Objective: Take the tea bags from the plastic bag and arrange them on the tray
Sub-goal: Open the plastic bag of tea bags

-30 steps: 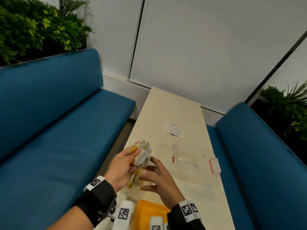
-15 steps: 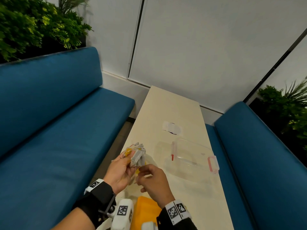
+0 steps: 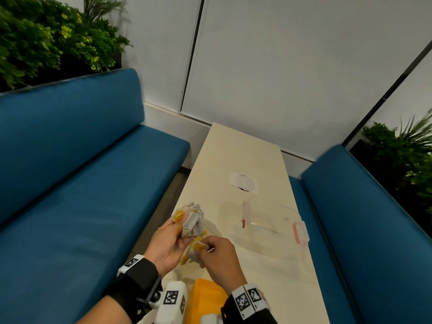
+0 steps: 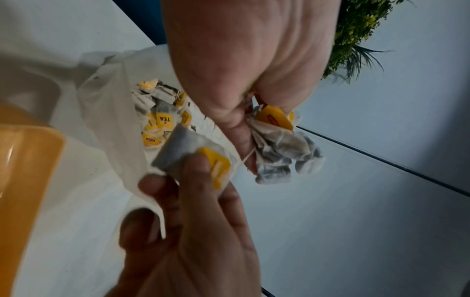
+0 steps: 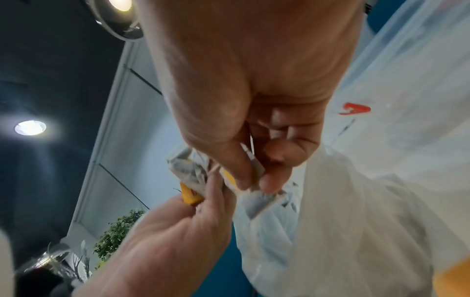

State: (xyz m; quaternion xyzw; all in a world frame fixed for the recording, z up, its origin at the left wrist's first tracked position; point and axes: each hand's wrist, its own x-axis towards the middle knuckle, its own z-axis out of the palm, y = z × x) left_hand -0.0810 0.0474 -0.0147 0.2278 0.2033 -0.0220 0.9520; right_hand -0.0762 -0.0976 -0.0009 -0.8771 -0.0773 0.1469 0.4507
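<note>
Left grip (image 3: 167,242) clamped on bunch of tea bags (image 3: 192,220), raised above desk (image 3: 243,160). Right grip (image 3: 218,256) pinches single tea bag (image 4: 183,148) over open plastic bag (image 4: 109,120); orange tray (image 3: 208,298) just beside.

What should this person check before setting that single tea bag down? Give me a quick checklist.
1. Right hand pinches one tea bag: ok.
2. That bag is free of the bunch in the left hand: not ok, a string still joins them.
3. Left hand grips the bunch firmly: ok.
4. Plastic bag lies open, more bags inside: ok.
5. Orange tray within reach: ok, right below the hands.
6. Tray surface free: cannot tell, mostly out of view.
</note>
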